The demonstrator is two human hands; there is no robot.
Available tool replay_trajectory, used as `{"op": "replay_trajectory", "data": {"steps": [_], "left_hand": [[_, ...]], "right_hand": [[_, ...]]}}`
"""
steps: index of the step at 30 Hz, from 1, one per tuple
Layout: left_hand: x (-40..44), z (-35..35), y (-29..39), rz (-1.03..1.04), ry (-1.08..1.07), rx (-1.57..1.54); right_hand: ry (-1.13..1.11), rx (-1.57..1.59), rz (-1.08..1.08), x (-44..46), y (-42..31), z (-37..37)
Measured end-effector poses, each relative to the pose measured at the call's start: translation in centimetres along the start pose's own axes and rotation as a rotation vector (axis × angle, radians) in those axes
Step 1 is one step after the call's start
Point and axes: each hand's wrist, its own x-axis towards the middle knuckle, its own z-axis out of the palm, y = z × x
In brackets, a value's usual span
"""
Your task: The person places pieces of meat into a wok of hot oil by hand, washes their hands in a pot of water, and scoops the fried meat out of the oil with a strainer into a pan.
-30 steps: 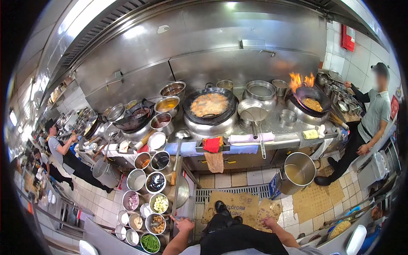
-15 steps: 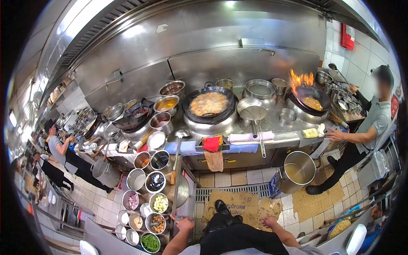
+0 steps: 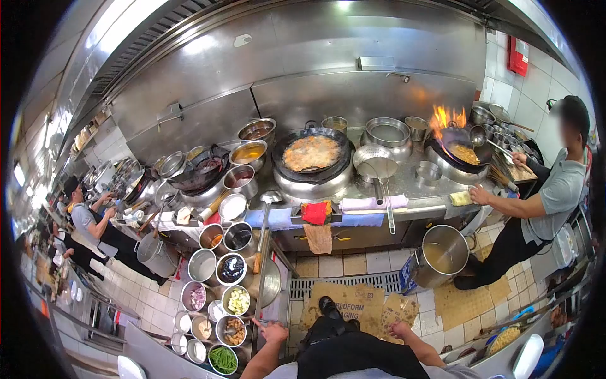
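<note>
My left hand (image 3: 274,331) is low in view, fingers partly stretched toward the metal edge of the stand with the ingredient pots; whether it touches cannot be made out. Close to it are a pot of brown fried pieces (image 3: 231,331) and a pot of green vegetables (image 3: 223,359). My right hand (image 3: 400,329) hangs at my side above the floor cardboard (image 3: 400,309), fingers loosely bent, nothing visible in it. Ahead, a wok (image 3: 312,151) of bubbling oil holds frying food. A ladle (image 3: 270,198) and a long-handled strainer (image 3: 375,162) rest nearby.
At right, a co-worker (image 3: 549,196) holds a ladle (image 3: 478,135) beside a flaming wok (image 3: 464,153). A tall stockpot (image 3: 445,256) of liquid stands on the floor. More people work at left. A floor drain grate (image 3: 346,285) runs below the stove.
The co-worker at right has leaned in toward the stove, bringing a ladle over the flaming wok. People at left have shifted slightly. My hands have hardly moved.
</note>
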Motion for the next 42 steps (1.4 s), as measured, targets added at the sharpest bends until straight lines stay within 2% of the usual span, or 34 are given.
{"op": "replay_trajectory", "data": {"steps": [2,8,13,18,20,22,26,28,33,35,38,42], "left_hand": [[0.2,0.4,-0.2,0.021,0.080,0.050],[1.2,1.7,-0.8,-0.034,0.058,0.014],[2.2,3.2,-1.5,-0.032,0.079,0.007],[2.7,3.8,-1.8,0.003,0.059,0.063],[1.5,2.8,-1.2,-0.020,0.143,-0.005],[1.5,2.6,-1.2,-0.020,0.134,-0.001],[1.9,2.8,-1.3,-0.024,0.097,-0.013],[1.9,2.8,-1.2,-0.043,0.085,-0.017],[2.3,3.2,-1.5,-0.021,0.120,0.004],[0.5,0.7,-0.3,-0.005,0.054,0.015],[1.0,1.8,-0.8,0.035,0.101,0.030],[0.8,1.1,-0.5,0.029,0.061,0.047]], "right_hand": [[0.021,-0.008,-0.010,-0.2,-0.1,0.1],[0.021,0.010,0.001,0.2,0.0,0.0],[0.075,0.024,-0.003,-0.7,-0.4,0.1],[0.030,0.062,0.004,-1.2,-0.7,0.1],[0.011,0.072,-0.021,-1.3,-0.6,0.1],[0.089,-0.044,-0.044,-1.3,-0.7,0.3],[0.105,-0.026,-0.022,-1.5,-0.9,0.3],[0.046,0.062,-0.018,-1.9,-1.2,0.2],[0.063,-0.015,-0.032,-0.5,-0.4,0.4],[0.064,-0.038,-0.020,-0.1,-0.1,0.2],[0.006,-0.005,-0.015,1.1,0.8,-0.1],[-0.002,-0.022,-0.012,2.5,1.9,-0.4]]}}
